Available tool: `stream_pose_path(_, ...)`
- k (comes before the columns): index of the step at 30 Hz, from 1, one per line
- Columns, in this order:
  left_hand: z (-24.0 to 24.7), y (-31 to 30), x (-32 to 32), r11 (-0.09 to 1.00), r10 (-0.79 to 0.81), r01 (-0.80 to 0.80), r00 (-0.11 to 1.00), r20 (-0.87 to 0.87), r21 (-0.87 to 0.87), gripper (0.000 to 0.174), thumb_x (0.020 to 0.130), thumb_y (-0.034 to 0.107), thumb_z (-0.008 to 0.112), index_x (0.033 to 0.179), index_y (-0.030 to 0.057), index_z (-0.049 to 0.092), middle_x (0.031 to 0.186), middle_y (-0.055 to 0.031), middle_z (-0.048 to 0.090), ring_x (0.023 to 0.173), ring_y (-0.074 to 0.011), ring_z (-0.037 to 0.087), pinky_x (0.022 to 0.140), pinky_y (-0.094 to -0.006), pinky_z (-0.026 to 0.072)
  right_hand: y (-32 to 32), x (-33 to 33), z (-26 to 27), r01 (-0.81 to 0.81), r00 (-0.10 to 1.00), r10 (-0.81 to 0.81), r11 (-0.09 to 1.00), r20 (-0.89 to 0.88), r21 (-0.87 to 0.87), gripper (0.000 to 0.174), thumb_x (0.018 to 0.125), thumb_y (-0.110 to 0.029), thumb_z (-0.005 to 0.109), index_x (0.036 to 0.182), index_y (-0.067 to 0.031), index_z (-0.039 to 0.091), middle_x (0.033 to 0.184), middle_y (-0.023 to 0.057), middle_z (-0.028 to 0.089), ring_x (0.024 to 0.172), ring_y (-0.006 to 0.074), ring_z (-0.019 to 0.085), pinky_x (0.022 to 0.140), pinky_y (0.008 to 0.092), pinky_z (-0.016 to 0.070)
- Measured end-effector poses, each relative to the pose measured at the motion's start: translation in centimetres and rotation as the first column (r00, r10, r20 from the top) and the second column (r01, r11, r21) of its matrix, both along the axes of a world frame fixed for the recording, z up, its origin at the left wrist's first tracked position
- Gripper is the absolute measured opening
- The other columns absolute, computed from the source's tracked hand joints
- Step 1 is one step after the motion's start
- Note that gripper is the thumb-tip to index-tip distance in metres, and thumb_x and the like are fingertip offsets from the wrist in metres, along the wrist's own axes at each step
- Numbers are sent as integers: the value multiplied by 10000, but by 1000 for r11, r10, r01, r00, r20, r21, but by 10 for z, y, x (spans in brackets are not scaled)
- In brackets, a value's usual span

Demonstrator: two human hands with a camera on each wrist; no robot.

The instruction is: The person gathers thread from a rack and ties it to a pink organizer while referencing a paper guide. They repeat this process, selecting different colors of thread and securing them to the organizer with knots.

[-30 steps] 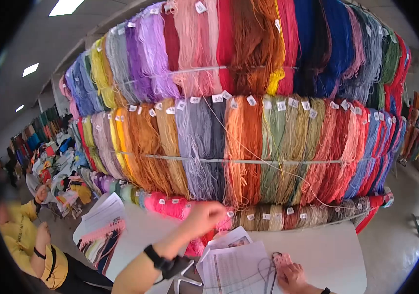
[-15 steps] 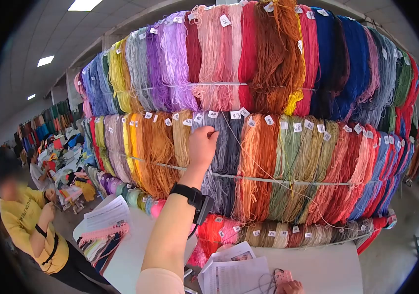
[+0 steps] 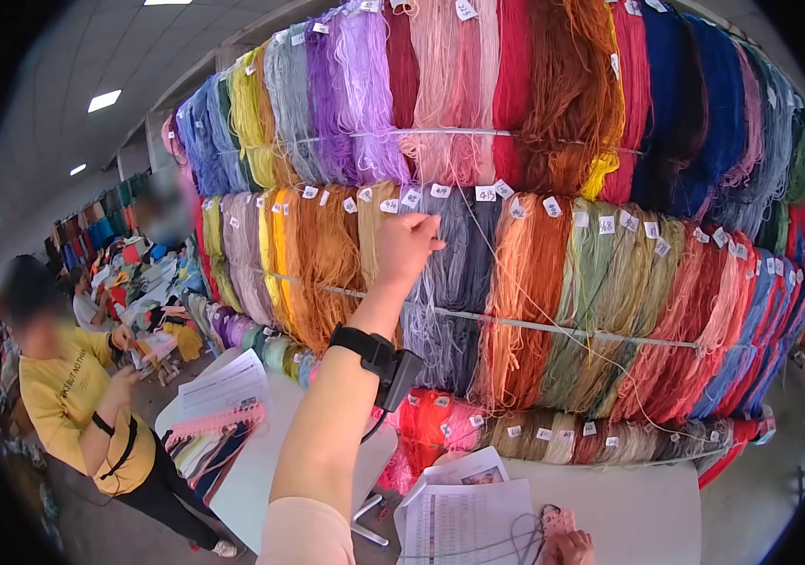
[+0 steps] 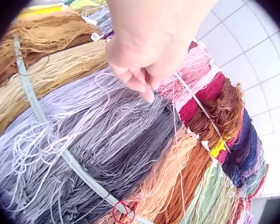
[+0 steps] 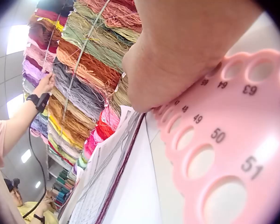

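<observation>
My left hand is raised to the top of the grey-blue yarn skeins on the rack's middle row, just under the white number tags. In the left wrist view its fingers are curled, with the fingertips right at the dark grey strands; I cannot tell whether a strand is pinched. Low on the table, my right hand holds a pink thread card with numbered holes along scalloped edges. Grey and maroon threads trail near it over the printed sheets.
Tagged skeins in many colours hang in rows, crossed by pale straps. A loose pale string droops across the middle row. On the white table, another pink card bears threads at left. A person in yellow stands beyond it.
My left hand has risen from above the table to the grey-blue skeins, then stayed near their tops. The right hand keeps the pink card at the table. The head view has shifted.
</observation>
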State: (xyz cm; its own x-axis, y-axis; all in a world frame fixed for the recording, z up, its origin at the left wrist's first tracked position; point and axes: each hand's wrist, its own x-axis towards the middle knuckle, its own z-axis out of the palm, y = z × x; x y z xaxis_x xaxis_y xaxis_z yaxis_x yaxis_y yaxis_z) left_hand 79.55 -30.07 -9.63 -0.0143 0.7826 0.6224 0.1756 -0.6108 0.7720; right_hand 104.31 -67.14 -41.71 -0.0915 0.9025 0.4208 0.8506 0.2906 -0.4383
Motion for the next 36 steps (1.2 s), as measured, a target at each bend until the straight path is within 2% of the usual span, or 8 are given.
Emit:
stream_pose_path(10, 11, -5, 0, 968, 235, -216, 957, -170, 125, 209, 875, 186, 465, 811, -11, 491, 648, -45, 530, 477, -125, 572, 398, -231, 382, -1, 1, -2, 4, 1000, -4, 1000, 20, -14, 217, 722, -97, 541, 921, -10, 541, 882, 192, 548, 816, 371, 488, 715, 466, 399)
stream_pose_path(16, 15, -12, -5, 921, -298, 376, 847, 440, -100, 135, 867, 185, 474, 820, 64, 510, 616, 27, 443, 437, -67, 385, 392, -196, 306, -1, -2, 10, 8, 1000, -8, 1000, -20, -9, 213, 718, -83, 543, 917, -6, 546, 861, 184, 555, 794, 358, 498, 715, 462, 399)
stream_pose_path(18, 4, -2, -8, 796, -570, 604, 725, 387, 41, 93, 848, 178, 499, 843, 89, 525, 611, 35, 423, 458, -49, 349, 406, -181, 284, 3, -3, 11, -10, 1000, 10, 1000, -12, -6, 205, 717, -77, 547, 909, -6, 548, 854, 181, 558, 779, 355, 504, 719, 461, 399)
stream_pose_path(20, -1, -48, 12, 971, -37, 77, 984, -173, 228, 119, 831, 176, 514, 803, 74, 568, 655, 0, 524, 594, -115, 490, 523, -271, 402, 3, -2, 4, -9, 1000, 8, 999, -20, -34, 197, 717, -75, 554, 902, -6, 550, 850, 179, 560, 765, 356, 509, 727, 461, 399)
stream_pose_path(24, -76, -161, 33, 949, 14, 262, 522, -853, 176, 114, 736, 179, 495, 705, 70, 506, 655, -151, 545, 628, -325, 559, 545, -444, 431, 22, 3, 46, -117, 972, 143, 983, -188, 145, 259, 740, 7, 548, 998, 3, 535, 930, 184, 554, 774, 284, 528, 682, 350, 438)
stream_pose_path(26, -133, -208, 34, 832, -101, 495, 579, -809, 250, 137, 710, 167, 489, 742, 34, 485, 614, -117, 515, 547, -316, 536, 484, -417, 423, 32, -20, 114, -142, 974, 174, 967, -144, 210, 350, 733, 22, 551, 1080, 8, 506, 955, 191, 544, 776, 279, 529, 674, 342, 439)
stream_pose_path(30, -175, -277, 24, 830, -284, 547, 583, -761, 109, 100, 717, 138, 507, 733, 45, 475, 635, -103, 509, 582, -279, 538, 500, -382, 415, 44, -54, 180, -583, 801, 596, 798, -54, 154, 453, 706, 18, 573, 1147, 6, 473, 956, 186, 541, 767, 298, 529, 661, 342, 438)
stream_pose_path(36, -164, -327, -2, 853, -320, 500, 726, -609, 148, 123, 696, 107, 583, 792, 41, 546, 607, -61, 468, 536, -227, 510, 469, -350, 384, 10, -38, 167, -605, 788, 615, 782, -26, 152, 171, 619, -12, 602, 788, -34, 586, 691, 106, 569, 574, 249, 535, 517, 332, 409)
